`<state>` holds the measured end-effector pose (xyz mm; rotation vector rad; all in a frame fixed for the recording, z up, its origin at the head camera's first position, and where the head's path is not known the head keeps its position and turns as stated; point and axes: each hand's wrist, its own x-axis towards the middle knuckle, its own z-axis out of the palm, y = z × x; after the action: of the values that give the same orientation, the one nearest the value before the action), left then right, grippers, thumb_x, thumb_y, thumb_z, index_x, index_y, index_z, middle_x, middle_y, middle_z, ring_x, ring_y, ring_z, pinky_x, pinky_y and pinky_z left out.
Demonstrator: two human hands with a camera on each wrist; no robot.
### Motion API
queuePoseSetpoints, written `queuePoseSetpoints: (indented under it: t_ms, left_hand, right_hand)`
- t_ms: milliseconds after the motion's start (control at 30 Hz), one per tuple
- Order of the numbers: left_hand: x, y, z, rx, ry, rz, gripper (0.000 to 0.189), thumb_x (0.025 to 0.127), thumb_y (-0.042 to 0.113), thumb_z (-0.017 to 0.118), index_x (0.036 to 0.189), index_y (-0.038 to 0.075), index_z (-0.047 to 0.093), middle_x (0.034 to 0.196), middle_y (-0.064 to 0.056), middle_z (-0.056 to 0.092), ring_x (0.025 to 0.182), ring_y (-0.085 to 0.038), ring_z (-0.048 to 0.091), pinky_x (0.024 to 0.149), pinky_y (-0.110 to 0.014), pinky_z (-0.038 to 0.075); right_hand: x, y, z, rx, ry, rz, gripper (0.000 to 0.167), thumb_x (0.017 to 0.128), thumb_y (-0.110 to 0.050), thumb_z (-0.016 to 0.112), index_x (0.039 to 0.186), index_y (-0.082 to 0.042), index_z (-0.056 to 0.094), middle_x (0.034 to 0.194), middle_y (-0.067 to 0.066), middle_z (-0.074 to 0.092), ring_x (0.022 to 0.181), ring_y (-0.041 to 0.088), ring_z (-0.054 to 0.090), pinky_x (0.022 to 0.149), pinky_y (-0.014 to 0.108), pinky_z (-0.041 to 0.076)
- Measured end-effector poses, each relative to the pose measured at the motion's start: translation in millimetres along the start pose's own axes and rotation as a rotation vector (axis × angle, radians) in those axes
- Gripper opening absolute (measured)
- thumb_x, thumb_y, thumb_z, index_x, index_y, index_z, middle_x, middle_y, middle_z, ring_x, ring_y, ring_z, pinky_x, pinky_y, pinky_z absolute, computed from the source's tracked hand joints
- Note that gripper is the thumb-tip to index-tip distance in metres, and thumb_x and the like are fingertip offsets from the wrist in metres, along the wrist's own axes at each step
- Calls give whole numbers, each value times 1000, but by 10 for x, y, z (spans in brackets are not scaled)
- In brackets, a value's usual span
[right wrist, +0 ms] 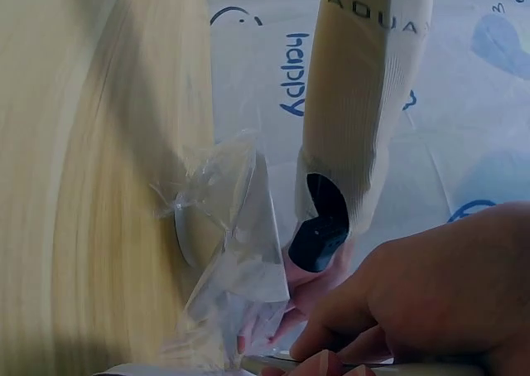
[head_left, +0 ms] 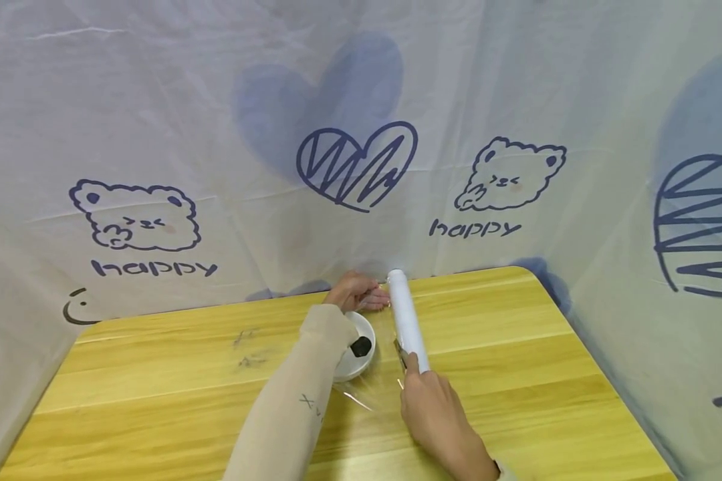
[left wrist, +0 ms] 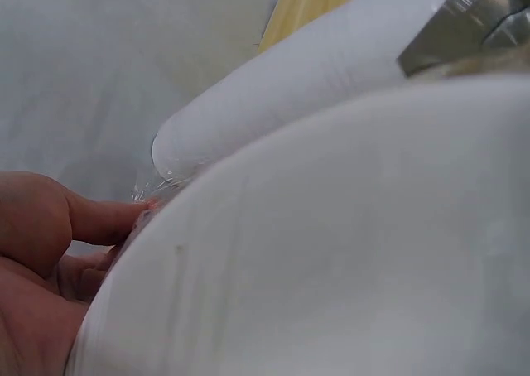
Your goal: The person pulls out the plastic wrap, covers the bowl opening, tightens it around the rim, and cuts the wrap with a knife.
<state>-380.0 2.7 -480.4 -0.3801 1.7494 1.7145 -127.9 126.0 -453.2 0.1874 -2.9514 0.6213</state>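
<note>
Beside a white bowl (head_left: 368,327), a white roll of cling film (head_left: 404,314) lies lengthwise on the table. Clear film (right wrist: 248,235) stretches from the roll toward the bowl and is crumpled in places. Near the roll's far end, my left hand (head_left: 356,291) pinches the film between thumb and fingers; the bowl's rim partly hides this hand in the left wrist view. My right hand (head_left: 436,411) grips a thin metal-bladed tool (head_left: 400,354) against the roll's left side. The tool's exact kind is unclear, as the fingers cover its handle.
A yellow wood-grain table (head_left: 174,387) carries everything. Behind and beside it hangs a pale cloth (head_left: 247,147) printed with hearts and bears. A small black camera (head_left: 361,346) on my left wrist overlaps the bowl from above.
</note>
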Motion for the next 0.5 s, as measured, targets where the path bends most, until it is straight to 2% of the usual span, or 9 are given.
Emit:
queuePoseSetpoints:
  t_ms: [200, 367, 500]
  left_hand:
    - [19, -3, -5, 20, -3, 1, 27, 106, 1, 48, 126, -12, 60, 94, -22, 75, 75, -26, 75, 82, -40, 61]
    - [16, -9, -1, 9, -20, 2, 28, 106, 0, 48, 128, -14, 59, 101, -26, 74, 85, -30, 76, 88, -42, 59]
    - [-6, -7, 3, 6, -28, 5, 27, 105, -1, 48, 127, -14, 59, 94, -24, 75, 83, -29, 76, 88, -42, 59]
  right_hand:
    - [-117, -13, -4, 16, -44, 34, 55, 90, -2, 68, 138, 18, 49, 79, 27, 66, 58, 32, 64, 46, 39, 53]
    - [-192, -6, 4, 18, -43, 48, 57, 90, -1, 67, 140, 17, 48, 78, 25, 66, 57, 30, 63, 46, 39, 52]
    - [-248, 10, -8, 32, -54, 37, 55, 91, 0, 67, 139, 18, 49, 73, 22, 65, 53, 23, 59, 44, 34, 50]
